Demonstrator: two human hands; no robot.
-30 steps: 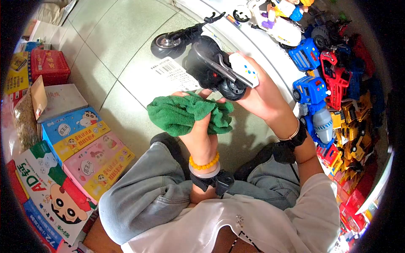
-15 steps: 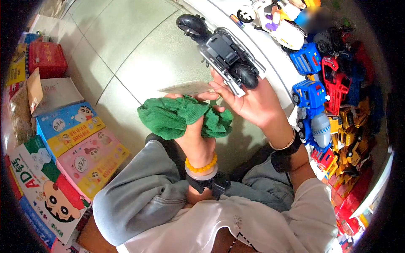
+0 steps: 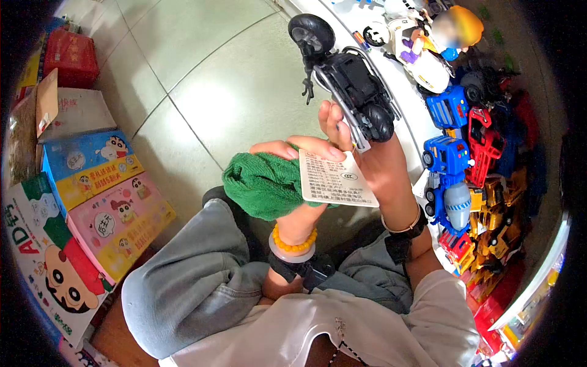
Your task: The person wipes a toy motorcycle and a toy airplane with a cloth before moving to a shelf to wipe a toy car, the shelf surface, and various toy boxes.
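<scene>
My right hand (image 3: 384, 166) holds up a black toy motorcycle (image 3: 353, 78) with silver side bars, its wheels at the upper left and lower right. Bunched in my left hand (image 3: 315, 147) is a green cloth (image 3: 260, 183), the fingers curled over its top. Those same fingertips rest on the upper edge of a white printed tag (image 3: 336, 177), which faces me just below the motorcycle. Whether the tag is tied to the toy cannot be made out.
On the right, a white ledge (image 3: 406, 131) carries toy vehicles: a white scooter (image 3: 422, 67) with a figure, blue trucks (image 3: 446, 153), a red truck frame (image 3: 485, 147) and yellow ones. Cartoon-printed boxes (image 3: 119, 211) and a red box (image 3: 70, 58) stand along the left, on tiled floor (image 3: 202, 79).
The motorcycle has shifted right and turned, showing more of its side. The tag has swung from edge-on to facing me, under my left fingers. The green cloth has moved slightly right and down.
</scene>
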